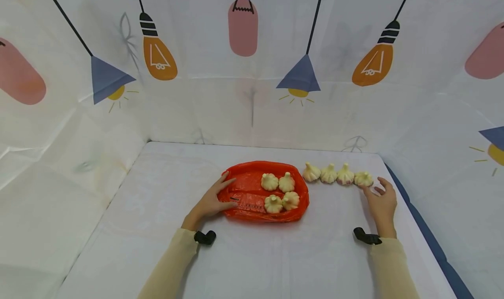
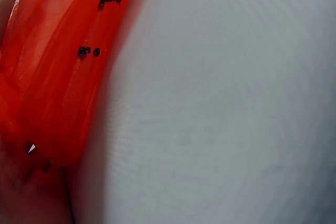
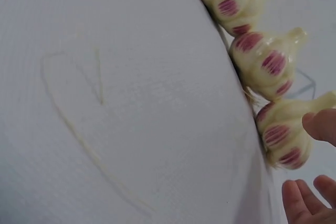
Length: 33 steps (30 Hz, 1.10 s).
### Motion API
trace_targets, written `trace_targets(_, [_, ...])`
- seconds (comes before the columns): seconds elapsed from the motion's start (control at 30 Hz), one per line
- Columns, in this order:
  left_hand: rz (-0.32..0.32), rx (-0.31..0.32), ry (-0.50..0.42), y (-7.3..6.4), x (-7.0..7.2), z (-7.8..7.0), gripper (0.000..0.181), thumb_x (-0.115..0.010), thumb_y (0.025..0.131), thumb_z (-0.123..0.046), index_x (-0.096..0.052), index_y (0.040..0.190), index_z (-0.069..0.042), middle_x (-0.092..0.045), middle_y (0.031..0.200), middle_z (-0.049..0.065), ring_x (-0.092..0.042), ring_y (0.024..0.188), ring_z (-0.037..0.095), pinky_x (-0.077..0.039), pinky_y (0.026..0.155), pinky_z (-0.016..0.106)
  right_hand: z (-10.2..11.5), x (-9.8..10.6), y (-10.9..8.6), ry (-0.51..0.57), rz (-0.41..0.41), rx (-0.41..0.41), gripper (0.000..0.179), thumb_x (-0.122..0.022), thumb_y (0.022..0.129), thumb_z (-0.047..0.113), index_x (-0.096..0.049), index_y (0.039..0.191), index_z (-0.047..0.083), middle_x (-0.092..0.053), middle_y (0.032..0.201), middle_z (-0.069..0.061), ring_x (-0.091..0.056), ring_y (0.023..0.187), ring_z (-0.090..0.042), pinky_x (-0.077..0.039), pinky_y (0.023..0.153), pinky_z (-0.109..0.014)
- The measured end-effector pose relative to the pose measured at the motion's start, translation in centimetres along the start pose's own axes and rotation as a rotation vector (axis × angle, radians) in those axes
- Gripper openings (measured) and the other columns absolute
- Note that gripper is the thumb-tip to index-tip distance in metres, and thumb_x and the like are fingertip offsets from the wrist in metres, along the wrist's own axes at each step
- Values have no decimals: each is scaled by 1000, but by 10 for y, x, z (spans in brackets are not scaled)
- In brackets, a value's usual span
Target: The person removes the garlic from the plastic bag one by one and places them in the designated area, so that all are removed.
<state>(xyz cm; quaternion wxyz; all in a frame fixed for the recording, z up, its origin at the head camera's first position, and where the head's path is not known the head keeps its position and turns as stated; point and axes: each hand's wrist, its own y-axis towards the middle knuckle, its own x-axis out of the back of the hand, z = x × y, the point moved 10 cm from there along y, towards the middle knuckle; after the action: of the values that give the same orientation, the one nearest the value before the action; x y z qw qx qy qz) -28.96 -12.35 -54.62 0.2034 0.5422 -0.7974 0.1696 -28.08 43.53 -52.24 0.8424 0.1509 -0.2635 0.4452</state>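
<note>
In the head view a shallow tray (image 1: 244, 184) covered in red plastic holds several garlic bulbs (image 1: 269, 181) toward its right side. My left hand (image 1: 211, 201) grips the tray's left end, thumb and fingers over the rim. Up close in the left wrist view, the red plastic (image 2: 68, 87) shows black print. Right of the tray, more garlic bulbs (image 1: 328, 174) form a row. My right hand (image 1: 383, 202) is at the rightmost bulb (image 1: 363, 179), thumb near it and fingers spread. The right wrist view shows the thumb (image 3: 323, 125) overlapping that bulb (image 3: 283, 135), with the other fingers apart from it.
A white-covered table (image 1: 291, 264) lies under everything. Behind it hangs a pale cloth (image 1: 252, 106) printed with lamps and bulbs. The table's right edge (image 1: 413, 211) runs close beyond my right hand. Each wrist wears a small black device (image 1: 368, 236).
</note>
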Motion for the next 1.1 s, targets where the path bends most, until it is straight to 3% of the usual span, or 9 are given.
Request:
trace_targets(0.3, [3, -18, 10, 2, -1, 1, 86, -84, 84, -39, -43, 158, -26, -12, 174, -8, -11, 161, 30, -19, 124, 66, 27, 11, -8, 13, -10, 97, 77, -72, 97, 25, -31, 161, 14, -32, 165, -15, -45, 144, -40, -45, 112, -57])
trace_targets(0.63, [12, -18, 19, 3, -3, 0, 86, -84, 84, -39, -43, 158, -27, -11, 174, -8, -10, 161, 29, -18, 125, 65, 93, 13, -38, 94, 40, 259, 82, -77, 92, 16, -33, 161, 13, -29, 166, -15, -39, 147, -40, -43, 115, -53])
trace_targets(0.9, [-3, -27, 9, 4, -1, 1, 84, -84, 85, -38, -44, 158, -26, -13, 174, -7, -11, 161, 32, -17, 124, 67, 160, -6, -67, 116, 139, 435, 87, -81, 89, 14, -32, 161, 12, -29, 164, -17, -38, 146, -42, -43, 112, -58])
trace_targets(1.1, [-12, -24, 0, 1, 1, 3, 81, -82, 87, -38, -44, 158, -27, -14, 174, -7, -12, 160, 33, -17, 123, 68, 199, -35, -90, 172, 259, 571, 85, -83, 87, 11, -36, 158, 9, -31, 163, -17, -38, 144, -42, -43, 109, -63])
